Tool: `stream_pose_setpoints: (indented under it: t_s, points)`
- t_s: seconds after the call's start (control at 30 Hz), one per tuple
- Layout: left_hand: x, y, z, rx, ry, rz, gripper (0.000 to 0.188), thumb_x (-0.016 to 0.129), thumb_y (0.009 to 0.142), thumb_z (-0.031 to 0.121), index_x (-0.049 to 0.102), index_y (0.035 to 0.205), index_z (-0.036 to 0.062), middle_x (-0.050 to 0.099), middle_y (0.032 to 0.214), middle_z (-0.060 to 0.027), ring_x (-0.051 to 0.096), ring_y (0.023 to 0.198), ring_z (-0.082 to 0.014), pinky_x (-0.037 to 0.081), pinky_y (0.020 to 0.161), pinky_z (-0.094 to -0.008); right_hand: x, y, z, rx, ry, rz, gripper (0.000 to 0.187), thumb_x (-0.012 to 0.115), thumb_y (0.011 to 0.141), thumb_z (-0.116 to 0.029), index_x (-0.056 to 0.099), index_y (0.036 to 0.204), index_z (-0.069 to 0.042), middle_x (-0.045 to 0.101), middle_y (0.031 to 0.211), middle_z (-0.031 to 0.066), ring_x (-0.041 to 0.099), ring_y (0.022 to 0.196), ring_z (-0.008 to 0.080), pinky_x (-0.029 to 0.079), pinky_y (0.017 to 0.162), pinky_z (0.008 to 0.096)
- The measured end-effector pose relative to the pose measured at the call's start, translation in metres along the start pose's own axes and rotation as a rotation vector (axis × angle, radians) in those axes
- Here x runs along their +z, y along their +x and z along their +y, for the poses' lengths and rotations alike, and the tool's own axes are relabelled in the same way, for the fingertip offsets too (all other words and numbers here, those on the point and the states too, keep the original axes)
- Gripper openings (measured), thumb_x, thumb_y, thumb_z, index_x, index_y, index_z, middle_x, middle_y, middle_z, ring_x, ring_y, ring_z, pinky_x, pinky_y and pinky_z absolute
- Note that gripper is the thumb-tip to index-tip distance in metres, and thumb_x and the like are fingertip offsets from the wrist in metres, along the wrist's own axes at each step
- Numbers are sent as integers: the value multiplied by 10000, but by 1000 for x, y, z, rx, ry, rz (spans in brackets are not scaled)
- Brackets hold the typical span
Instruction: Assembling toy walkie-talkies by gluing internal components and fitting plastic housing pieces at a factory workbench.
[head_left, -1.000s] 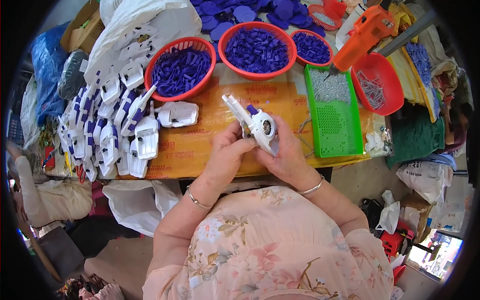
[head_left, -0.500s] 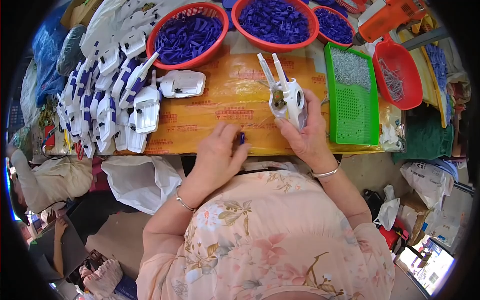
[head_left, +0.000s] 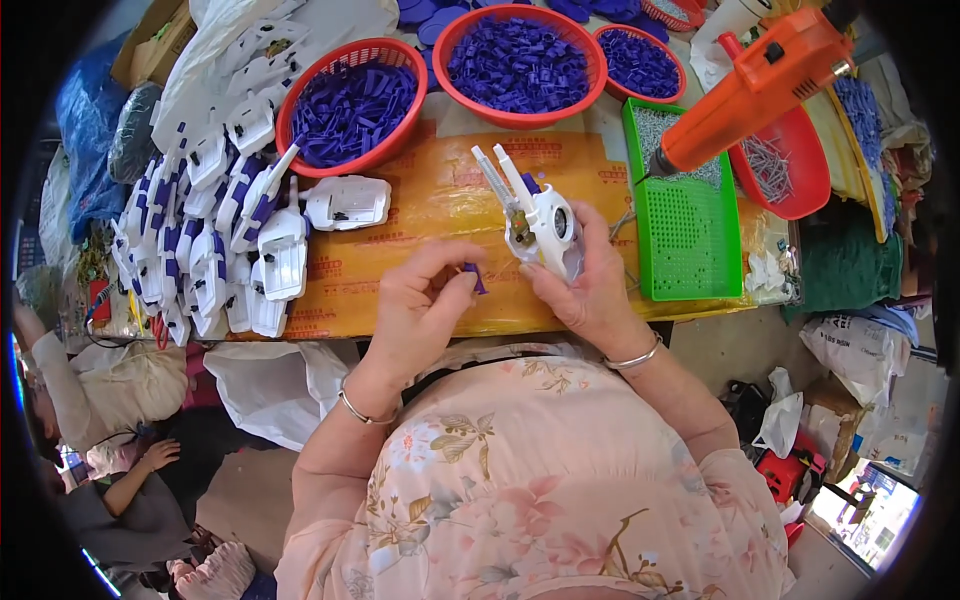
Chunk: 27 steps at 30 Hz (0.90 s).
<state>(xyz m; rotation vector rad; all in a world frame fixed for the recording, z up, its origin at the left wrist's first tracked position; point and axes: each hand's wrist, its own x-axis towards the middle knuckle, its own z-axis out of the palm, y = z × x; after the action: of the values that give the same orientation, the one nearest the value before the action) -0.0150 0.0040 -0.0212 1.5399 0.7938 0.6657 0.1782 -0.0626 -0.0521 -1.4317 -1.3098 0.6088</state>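
Now the left hand (head_left: 413, 308) has picked the purple clip (head_left: 475, 281) off the bench (head_left: 345, 285), fingers pinching it; the right hand's (head_left: 600, 300) fingers grip the white casing (head_left: 543, 220) just right, so both hold parts.

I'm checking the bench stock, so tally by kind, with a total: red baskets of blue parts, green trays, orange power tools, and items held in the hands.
Red baskets of blue parts: 3
Green tray: 1
Orange power tool: 1
White casing in the right hand: 1
Small blue piece in the left hand: 1
Total: 7
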Motion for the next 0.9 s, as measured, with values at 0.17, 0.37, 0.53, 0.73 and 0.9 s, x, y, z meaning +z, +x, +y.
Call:
stream_pose_setpoints:
  t_s: [0.17,0.37,0.53,0.73,0.9]
  points:
    - [12,7,12,-116,-432,56,182,540,867,-25,602,1038,-29,582,899,-58,613,742,-95,510,586,-195,0,1,-1,-3,-45,-2,639,739,732,-161,387,1236,12,569,1055,198,618,927,317,500,776,358]
    - [23,11,7,-27,-349,180,200,551,852,-53,594,1047,-44,588,901,-51,594,734,-86,512,623,-198,1,0,0,-40,-123,-10,658,740,728,-164,382,1252,6,562,1066,213,605,955,359,503,777,384]
    - [18,11,6,-20,-277,153,241,560,842,-53,599,1080,-48,603,929,-67,595,748,-101,516,680,-228,0,0,-4,-48,-187,-15,670,741,724,-164,376,1259,8,558,1069,227,596,957,374,496,788,400]
    - [16,14,-1,62,-154,148,247,563,837,-62,618,1077,-37,603,922,-61,583,770,-102,507,722,-232,0,1,-3,-77,-191,-19,689,749,712,-161,371,1264,5,558,1070,221,594,955,374,495,788,406]
    - [24,13,2,-18,-297,230,233,582,837,-55,625,1064,-36,597,878,-48,582,771,-95,506,717,-226,1,0,-5,-55,-203,-8,713,770,698,-162,372,1268,-4,555,1081,212,586,968,370,492,796,403]
